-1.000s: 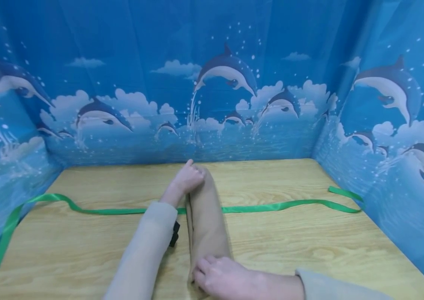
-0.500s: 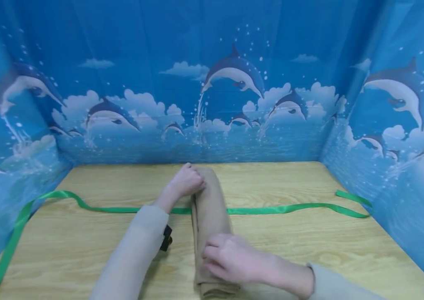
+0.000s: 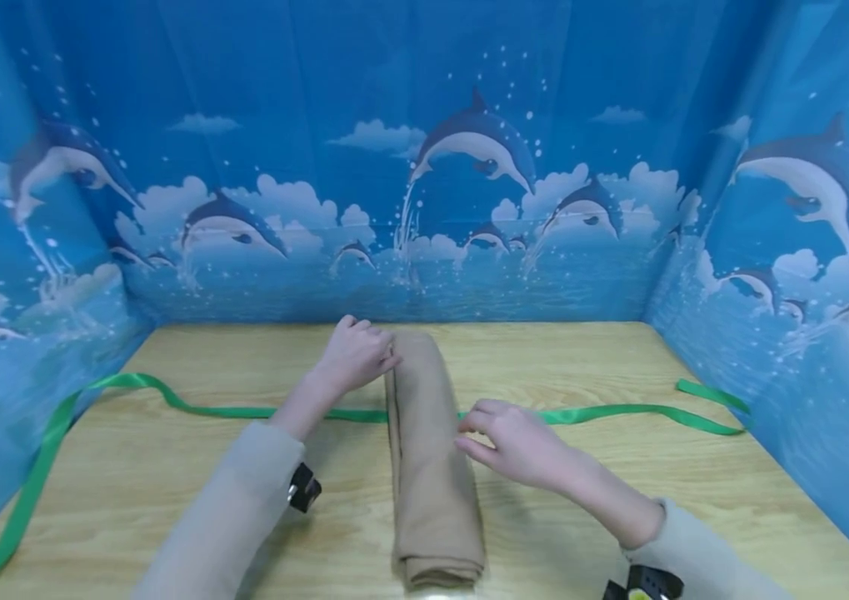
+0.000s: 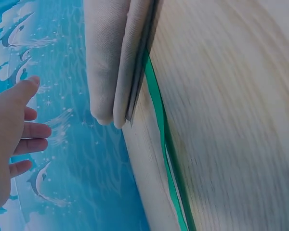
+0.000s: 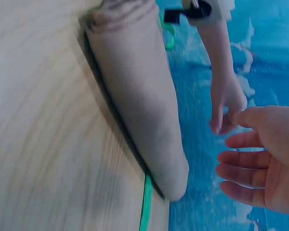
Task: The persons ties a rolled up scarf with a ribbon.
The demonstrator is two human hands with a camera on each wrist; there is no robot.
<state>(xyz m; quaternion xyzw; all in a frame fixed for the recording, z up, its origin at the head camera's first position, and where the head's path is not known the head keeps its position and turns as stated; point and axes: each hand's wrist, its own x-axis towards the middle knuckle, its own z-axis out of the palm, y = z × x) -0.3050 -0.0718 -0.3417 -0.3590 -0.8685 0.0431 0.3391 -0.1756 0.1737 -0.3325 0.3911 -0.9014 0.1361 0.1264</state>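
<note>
Sliding up from the near end of the folded cloth (image 3: pixel 435 483), the right hand (image 3: pixel 517 446) has come beside its right side; I see the left hand (image 3: pixel 357 354) eased off the far end. Both have loose, parted fingers holding nothing. The cloth reaches close to the bench's (image 3: pixel 694 475) far edge, lying across the green ribbon (image 3: pixel 596 412).
</note>
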